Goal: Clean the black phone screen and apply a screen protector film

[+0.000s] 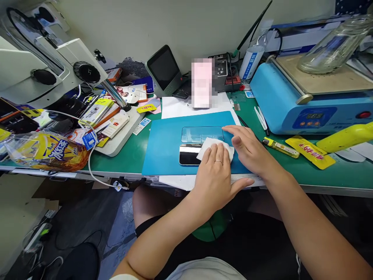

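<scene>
A phone [189, 156] with a shiny black screen lies flat on a blue mat [163, 140]. My left hand [214, 171] presses a white wipe [208, 144] onto its right part, fingers together over the wipe and thumb out to the side. Just beyond the phone rests a clear glass screen sheet [201, 134] with a dark rim. My right hand [247, 147] is at the right of both, fingers stretched out, thumb raised, fingertips by the sheet's right end. Whether it touches the phone's right end is hidden by the wipe and fingers.
A microscope stand [84, 66] and a drink bottle [49, 151] crowd the left. A blue heating machine [291, 105] bears a glass jar [329, 50] at right. Behind the mat are a dark-screened device [164, 70] and a spray bottle [252, 58]. A yellow tube [281, 147] lies right.
</scene>
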Demonstrator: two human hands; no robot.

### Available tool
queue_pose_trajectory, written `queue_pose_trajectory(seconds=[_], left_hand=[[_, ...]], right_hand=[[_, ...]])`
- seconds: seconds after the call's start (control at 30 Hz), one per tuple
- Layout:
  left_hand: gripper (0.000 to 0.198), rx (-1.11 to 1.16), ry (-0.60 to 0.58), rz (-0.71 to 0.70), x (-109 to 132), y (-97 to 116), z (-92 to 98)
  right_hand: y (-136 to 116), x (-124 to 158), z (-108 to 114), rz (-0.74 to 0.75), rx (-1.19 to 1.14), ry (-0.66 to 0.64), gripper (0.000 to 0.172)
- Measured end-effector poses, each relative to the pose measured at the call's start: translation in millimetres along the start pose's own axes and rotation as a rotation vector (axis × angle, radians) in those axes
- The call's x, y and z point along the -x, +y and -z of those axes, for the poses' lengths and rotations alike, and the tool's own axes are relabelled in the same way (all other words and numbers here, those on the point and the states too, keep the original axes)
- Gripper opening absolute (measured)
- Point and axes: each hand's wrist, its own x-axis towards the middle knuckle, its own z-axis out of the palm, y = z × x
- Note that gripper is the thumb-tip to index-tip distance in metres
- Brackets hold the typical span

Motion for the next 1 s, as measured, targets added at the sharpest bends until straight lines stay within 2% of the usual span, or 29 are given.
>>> queue_pose_trajectory(seconds=[0.07,0.27,0.37,0.53,0.6,0.7,0.87,0.93,1.0], left_hand=[[0.09,-0.004,-0.003,0.007,5.7,4.9,1.0],[0.084,0.004,-0.042,-0.019,52.0,3.7,18.0],[0.085,0.047,-0.064,-0.026,44.8,-0.5,22.3],[0.09,0.009,-0.047,-0.03,-1.7,6.0,9.8],[0.091,-0.005,-0.04,-0.019,-9.7,8.8,6.0],[0.089,0.008,-0.033,-0.009,2.2,7.9,7.1],[0.091,0.001,-0.038,-0.012,45.9,-1.0,17.5],[0.09,-0.009,-0.048,-0.024,51.7,-3.8,19.7],[0.09,-0.004,-0.065,-0.027,45.8,-5.6,19.0]], right_hand=[[0.4,0.3,0.6,-0.006,-0.006,0.001,0.087],[-2.7,1.4,1.5,-0.008,-0.01,-0.011,0.087],[-2.9,0.8,0.7,-0.009,-0.01,-0.009,0.086],[-1.8,-0.7,0.5,-0.013,-0.01,-0.002,0.089],[-1.7,-1.0,1.0,-0.02,-0.011,-0.003,0.091],[-2.2,-0.5,1.8,-0.022,-0.018,-0.003,0.091],[-4.0,1.3,2.5,-0.018,-0.022,-0.005,0.088],[-5.0,1.8,2.7,-0.013,-0.026,0.002,0.086],[-5.7,1.9,3.0,-0.009,-0.034,0.009,0.084]])
